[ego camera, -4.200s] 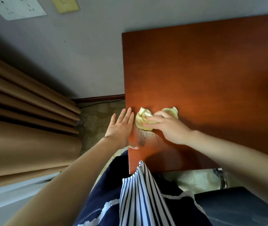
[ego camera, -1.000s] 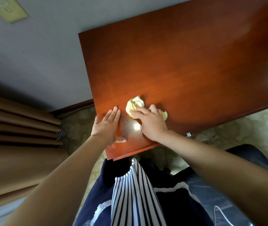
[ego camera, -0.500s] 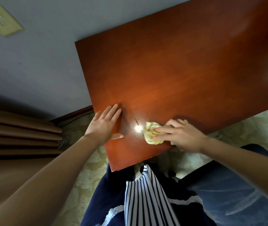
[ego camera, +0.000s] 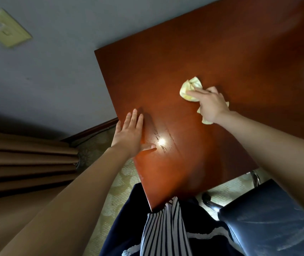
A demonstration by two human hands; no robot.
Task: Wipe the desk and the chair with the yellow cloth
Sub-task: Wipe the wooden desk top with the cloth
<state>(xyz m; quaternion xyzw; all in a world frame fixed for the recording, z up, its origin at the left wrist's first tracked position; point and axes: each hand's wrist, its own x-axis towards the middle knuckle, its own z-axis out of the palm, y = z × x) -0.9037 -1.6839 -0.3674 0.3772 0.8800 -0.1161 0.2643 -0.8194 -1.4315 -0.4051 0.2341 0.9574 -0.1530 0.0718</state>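
Head view: R hand sits on the cloth, fingers bent over the wad and holding it, pressing it flat to the desk. The cloth is yellow and crumpled, about mid-desk, well in from the edges. One end sticks out past the fingertips, the other by the wrist. L hand lies flat at the desk's left edge w/ fingers straight and together and thumb out to the side, holding nothing. Just beside the thumb are a bright glare spot and some wet-looking streaks. Dark blue chair is at bottom right, near the desk corner and apart from both hands. Brown curtain hangs at left. Patterned carpet lies below. A yellowish wall plate is top left.
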